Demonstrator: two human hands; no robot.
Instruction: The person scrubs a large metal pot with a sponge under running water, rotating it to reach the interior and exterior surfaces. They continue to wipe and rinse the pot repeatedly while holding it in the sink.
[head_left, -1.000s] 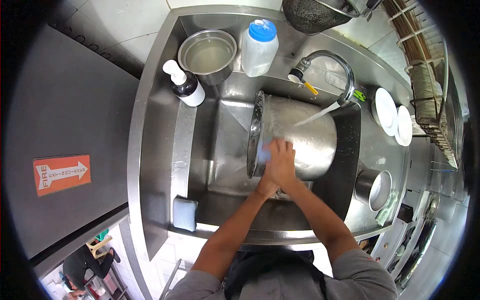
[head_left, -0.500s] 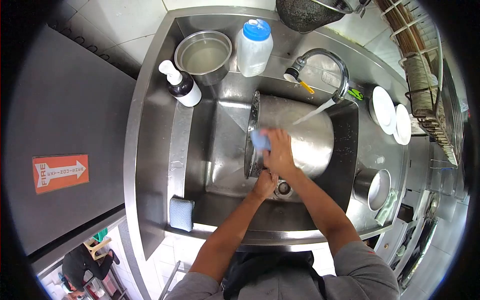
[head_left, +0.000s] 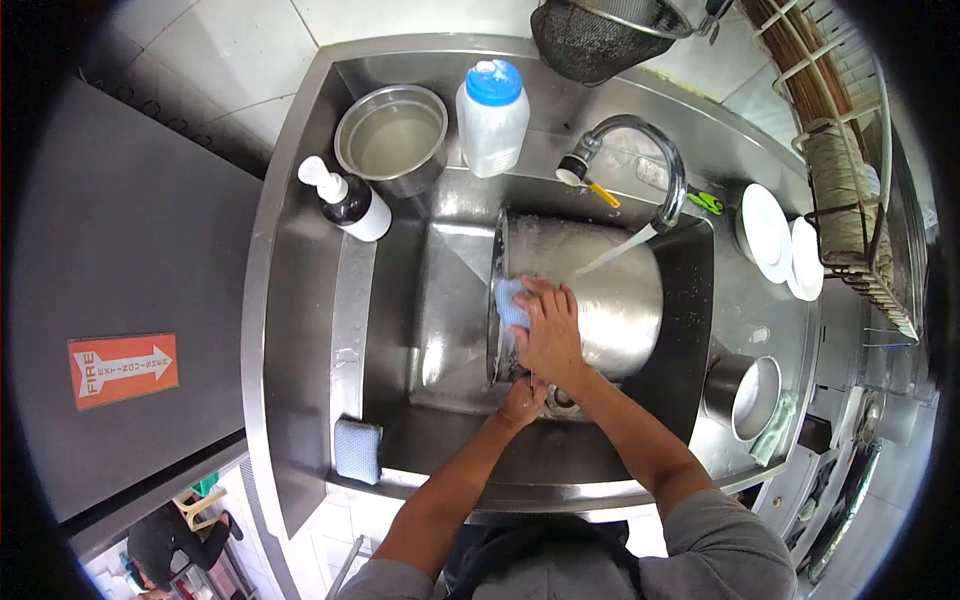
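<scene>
A large steel pot (head_left: pixel 625 290) lies on its side in the sink (head_left: pixel 440 350), its rim facing left. My right hand (head_left: pixel 550 335) presses a blue sponge (head_left: pixel 512 303) to the pot's wall close to the rim. Below it, my left hand (head_left: pixel 522 401) is closed on the pot's near edge; its fingertips are partly hidden. Water from the curved faucet (head_left: pixel 672 170) runs onto the top of the pot.
On the back ledge stand a water-filled steel container (head_left: pixel 425 165), a blue-lidded bottle (head_left: pixel 495 125) and a pump bottle (head_left: pixel 360 212). A second sponge (head_left: pixel 358 450) sits front left. White plates (head_left: pixel 765 232), a small pot (head_left: pixel 745 398) and a green cloth (head_left: pixel 775 430) lie right.
My right hand and the sponge have shifted slightly along the pot near its rim. My left hand keeps its grip. The whole view has tilted a little, so the sink appears lower.
</scene>
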